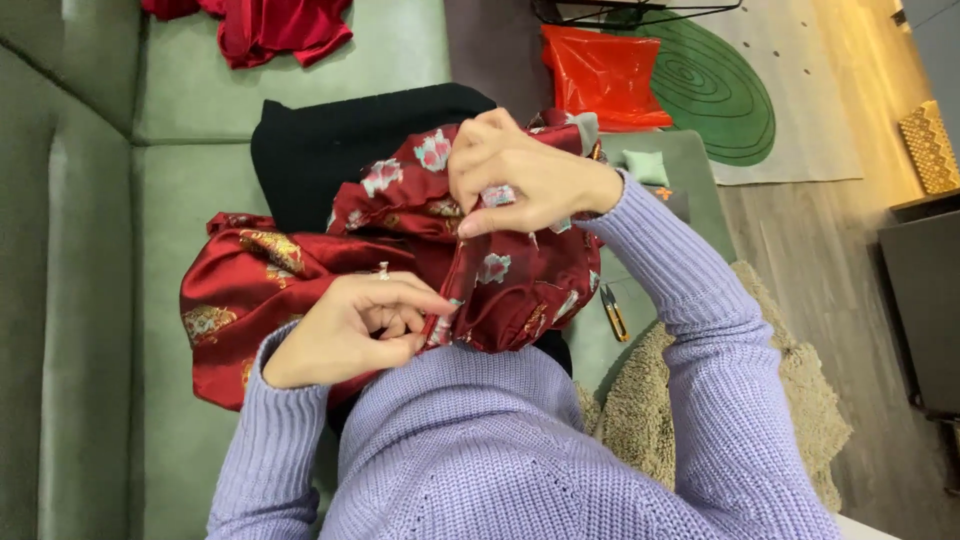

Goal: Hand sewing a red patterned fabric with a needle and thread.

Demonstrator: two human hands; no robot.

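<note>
A dark red brocade cloth (pixel 505 285) with pink flower and gold patterns is bunched in front of my chest. My left hand (pixel 345 330) pinches its lower edge between thumb and fingers; a ring shows on one finger. My right hand (pixel 520 175) grips the cloth's upper fold from above, fingers curled over it. More of the same red cloth (pixel 245 290) spreads to the left over the green sofa (pixel 190 130). A black garment (pixel 340 140) lies behind the red cloth. Lilac knitted sleeves cover both my arms.
Another red cloth (pixel 265 30) lies at the sofa's far end. An orange plastic bag (pixel 600 75) sits by a round green rug (pixel 720 90). Small snips (pixel 613 312) and a small green cushion (pixel 645 167) rest on the sofa edge. A beige shaggy rug (pixel 800 400) covers the wooden floor.
</note>
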